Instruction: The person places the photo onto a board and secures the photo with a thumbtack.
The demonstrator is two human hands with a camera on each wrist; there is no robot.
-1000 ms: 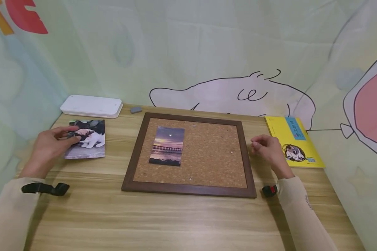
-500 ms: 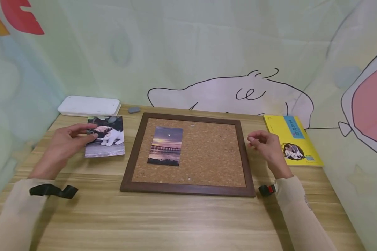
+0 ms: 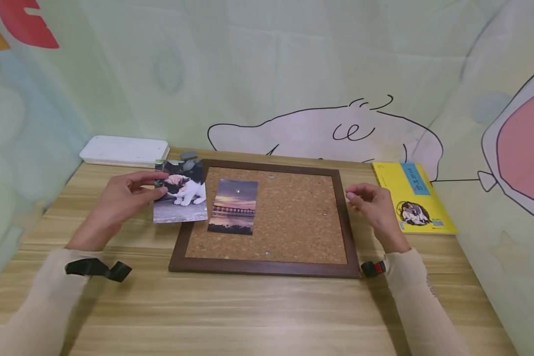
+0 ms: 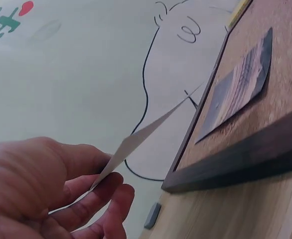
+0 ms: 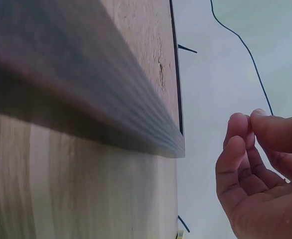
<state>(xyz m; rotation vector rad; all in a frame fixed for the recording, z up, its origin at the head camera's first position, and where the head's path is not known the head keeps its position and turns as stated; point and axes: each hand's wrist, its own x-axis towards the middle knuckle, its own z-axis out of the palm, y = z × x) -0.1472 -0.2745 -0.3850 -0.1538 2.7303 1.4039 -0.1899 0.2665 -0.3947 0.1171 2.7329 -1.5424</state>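
Head view: cat photo held at board's left edge

Left hand (image 3: 122,202): cat photo (image 3: 182,200) pinched by its left side between thumb and fingers, nothing but its thickness between them. In the head view it is seen over the left rim of the board (image 3: 300,232); in the left wrist view, nearly edge-on and apparently raised off the table (image 3: 231,311).

Right hand (image 3: 375,206): held just right of the board, near the book (image 3: 422,195). Thumb and fingertip brought together, other fingers bent. Whether anything small is gripped there cannot be told.

Sea photo (image 3: 233,210) already set on the cork's left half, a pin (image 3: 238,191) showing near its top. Shiny specks noted on bare cork.

Step in hand, as judged: placing of the cat photo, not yet made. Next move calls for it to be carried past the sea photo without brushing, laid flat on bare cork and steadied for pinning.
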